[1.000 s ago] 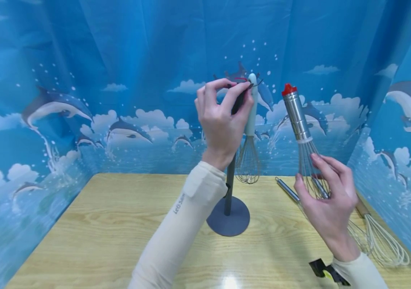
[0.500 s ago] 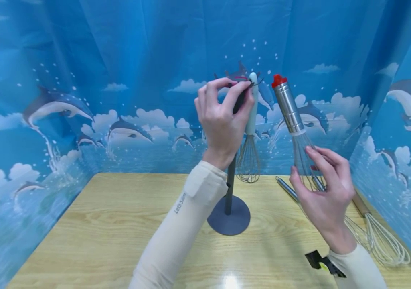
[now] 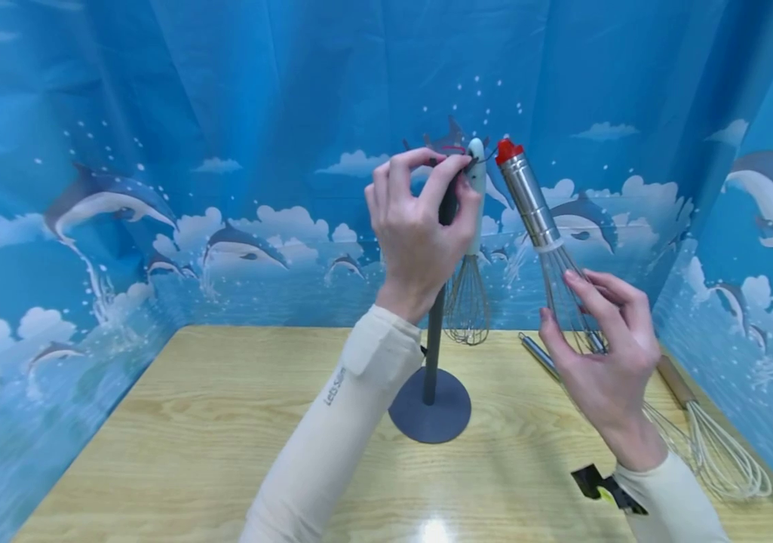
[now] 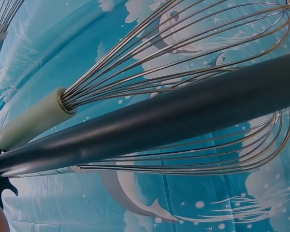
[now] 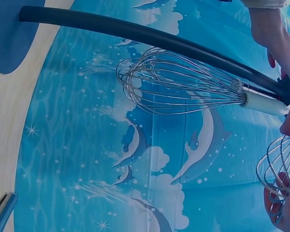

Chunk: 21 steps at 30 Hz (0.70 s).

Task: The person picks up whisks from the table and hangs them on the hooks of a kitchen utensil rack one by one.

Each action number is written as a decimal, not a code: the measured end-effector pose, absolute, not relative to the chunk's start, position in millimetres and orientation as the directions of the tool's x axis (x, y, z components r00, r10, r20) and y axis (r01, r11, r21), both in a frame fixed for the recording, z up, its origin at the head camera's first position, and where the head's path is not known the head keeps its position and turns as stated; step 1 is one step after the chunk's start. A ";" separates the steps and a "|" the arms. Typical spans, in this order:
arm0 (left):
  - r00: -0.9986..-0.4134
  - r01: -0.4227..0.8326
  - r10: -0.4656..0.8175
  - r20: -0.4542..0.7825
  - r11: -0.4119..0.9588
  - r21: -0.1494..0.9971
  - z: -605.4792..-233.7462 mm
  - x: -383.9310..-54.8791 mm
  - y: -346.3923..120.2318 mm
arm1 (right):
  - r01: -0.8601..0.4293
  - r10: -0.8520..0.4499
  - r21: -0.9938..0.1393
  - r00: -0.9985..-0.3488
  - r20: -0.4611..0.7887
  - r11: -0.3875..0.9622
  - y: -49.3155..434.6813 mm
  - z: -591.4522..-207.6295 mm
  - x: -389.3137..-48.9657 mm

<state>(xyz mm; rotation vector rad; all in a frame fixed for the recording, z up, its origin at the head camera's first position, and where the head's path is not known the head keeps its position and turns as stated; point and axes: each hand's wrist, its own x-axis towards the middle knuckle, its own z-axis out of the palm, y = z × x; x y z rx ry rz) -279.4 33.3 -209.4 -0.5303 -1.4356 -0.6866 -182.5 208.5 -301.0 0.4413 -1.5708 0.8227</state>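
Note:
My left hand [image 3: 420, 219] grips the top of a dark upright stand [image 3: 432, 347], where thin hooks stick out. From a hook hangs a whisk with a pale mint handle [image 3: 477, 226], wires down; in the left wrist view, the wires of a second hanging whisk [image 4: 193, 166] show behind the pole. My right hand [image 3: 606, 354] pinches the wire loops of a steel-handled whisk [image 3: 529, 200] between thumb and fingers. This whisk is held handle up, tilted left, and its red end [image 3: 508, 151] is close beside the hooks, right of the mint handle.
On the right of the wooden table [image 3: 223, 422] lie a whisk with a wooden handle [image 3: 676, 383] and one with a thin metal handle [image 3: 539, 356], partly behind my right hand. The stand's round base [image 3: 450, 422] rests mid-table. A dolphin-print curtain [image 3: 257, 151] encloses the back and sides.
My right hand has moved left and slightly up with the steel-handled whisk, bringing its red end close to the hooks. The left hand has stayed at the stand's top.

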 end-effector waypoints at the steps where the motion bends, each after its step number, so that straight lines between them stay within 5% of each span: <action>1: 0.003 0.707 -0.105 0.994 0.704 0.072 -209.6 -279.3 33.2 | -0.693 0.172 -0.250 -0.181 0.968 0.677 208.6 -300.9 -182.6; 21: -0.018 0.715 -0.055 0.998 0.698 0.051 -210.7 -278.1 28.0 | -0.684 0.042 -0.183 -0.217 0.975 0.707 211.0 -314.6 -190.5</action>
